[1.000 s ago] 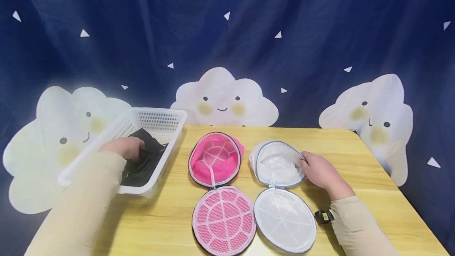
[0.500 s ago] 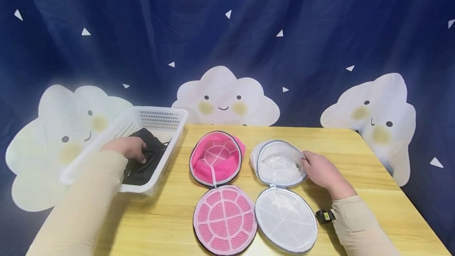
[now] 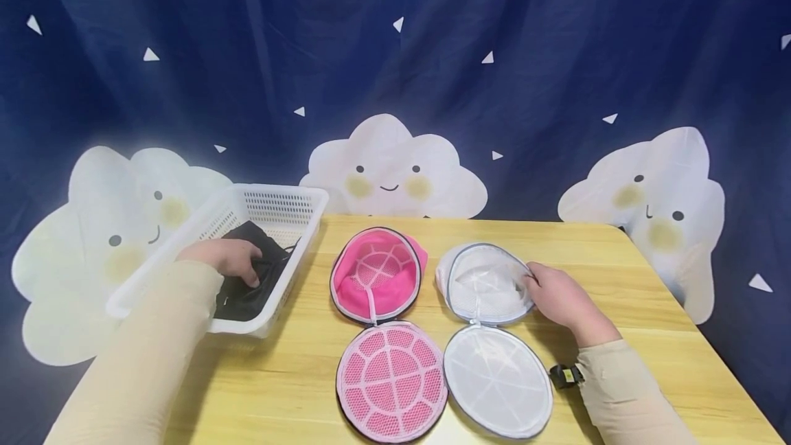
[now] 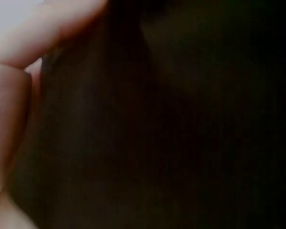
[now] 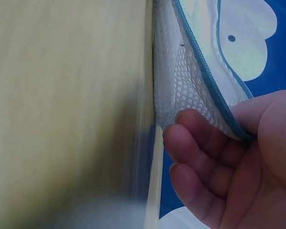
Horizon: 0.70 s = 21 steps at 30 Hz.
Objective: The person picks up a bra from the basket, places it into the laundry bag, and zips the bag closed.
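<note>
Navy curtain [image 3: 346,67] behind a wooden table [image 3: 284,376]
Three white clouds [image 3: 389,184] (each yellow-cheeked) and scattered small white triangles [image 3: 398,24] pattern the curtain.

In the left wrist view, black cloth [image 4: 148,143] blurs darkly and the left fingers [image 4: 57,28] are partly hidden.

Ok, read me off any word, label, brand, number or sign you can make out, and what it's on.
No readable text in any view.
Small black device by the right sleeve: yellow patch; any marking is too small to read.
Pink mesh bag, white mesh bag, white basket: no lettering visible.
Black cloth: none visible; the left wrist view is too dark and blurred to check.
Backdrop: printed cloud faces and triangles only.
</note>
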{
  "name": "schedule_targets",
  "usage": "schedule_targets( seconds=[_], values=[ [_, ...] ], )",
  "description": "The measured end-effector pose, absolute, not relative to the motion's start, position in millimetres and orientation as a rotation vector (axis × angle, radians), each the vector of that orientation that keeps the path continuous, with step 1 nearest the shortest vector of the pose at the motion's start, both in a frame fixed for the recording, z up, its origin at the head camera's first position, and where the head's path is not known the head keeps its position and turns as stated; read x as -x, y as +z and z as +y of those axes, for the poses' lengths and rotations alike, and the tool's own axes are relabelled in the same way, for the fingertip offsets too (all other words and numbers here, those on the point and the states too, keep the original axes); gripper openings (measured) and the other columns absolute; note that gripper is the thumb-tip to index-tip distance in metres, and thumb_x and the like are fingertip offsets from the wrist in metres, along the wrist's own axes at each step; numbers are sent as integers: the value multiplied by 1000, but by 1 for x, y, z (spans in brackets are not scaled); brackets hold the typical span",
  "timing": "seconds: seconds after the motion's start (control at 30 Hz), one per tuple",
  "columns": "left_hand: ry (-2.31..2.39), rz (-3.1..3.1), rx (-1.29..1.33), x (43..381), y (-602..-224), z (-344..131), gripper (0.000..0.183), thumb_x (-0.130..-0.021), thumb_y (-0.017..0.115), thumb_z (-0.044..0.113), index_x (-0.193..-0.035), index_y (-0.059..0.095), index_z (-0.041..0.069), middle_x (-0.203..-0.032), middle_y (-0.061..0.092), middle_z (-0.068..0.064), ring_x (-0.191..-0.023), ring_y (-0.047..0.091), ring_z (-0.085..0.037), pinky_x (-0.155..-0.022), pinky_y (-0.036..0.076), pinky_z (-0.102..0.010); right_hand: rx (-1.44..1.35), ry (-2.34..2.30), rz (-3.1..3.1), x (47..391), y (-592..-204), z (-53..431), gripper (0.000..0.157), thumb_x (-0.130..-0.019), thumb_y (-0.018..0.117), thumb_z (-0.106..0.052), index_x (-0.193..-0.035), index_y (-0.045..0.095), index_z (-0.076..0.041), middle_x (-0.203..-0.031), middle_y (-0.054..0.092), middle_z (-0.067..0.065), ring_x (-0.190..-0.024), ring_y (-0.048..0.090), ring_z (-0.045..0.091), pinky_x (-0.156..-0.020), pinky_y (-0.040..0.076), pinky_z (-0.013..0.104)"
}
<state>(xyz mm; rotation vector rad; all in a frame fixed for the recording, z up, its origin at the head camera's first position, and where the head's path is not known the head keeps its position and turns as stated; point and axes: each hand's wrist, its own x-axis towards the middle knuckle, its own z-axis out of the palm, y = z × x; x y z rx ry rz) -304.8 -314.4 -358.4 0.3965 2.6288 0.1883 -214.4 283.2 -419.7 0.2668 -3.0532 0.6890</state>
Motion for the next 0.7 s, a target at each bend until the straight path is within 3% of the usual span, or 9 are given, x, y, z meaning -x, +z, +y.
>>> schedule_targets(
  seconds=[0.23, 0.7],
  values=[
    [268, 2560, -366, 307, -359, -314, 62, -72, 83, 17, -126, 63, -7, -117, 66, -18, -104, 63, -32, -99, 44, -57, -261, 706, -3062, 214, -420, 283, 20, -107, 45, -18, -110, 59, -4, -81, 60, 3, -67, 55, 16, -67, 44, 39],
    [192, 2617, -432, 303, -352, -311, 53, -78, 80, 13, -125, 64, -5, -119, 66, -22, -108, 62, -37, -100, 42, -59, -272, 718, -3060, 215, -420, 284, 21, -107, 44, -19, -110, 59, -4, -81, 61, 3, -67, 56, 16, -68, 45, 40]
  ],
)
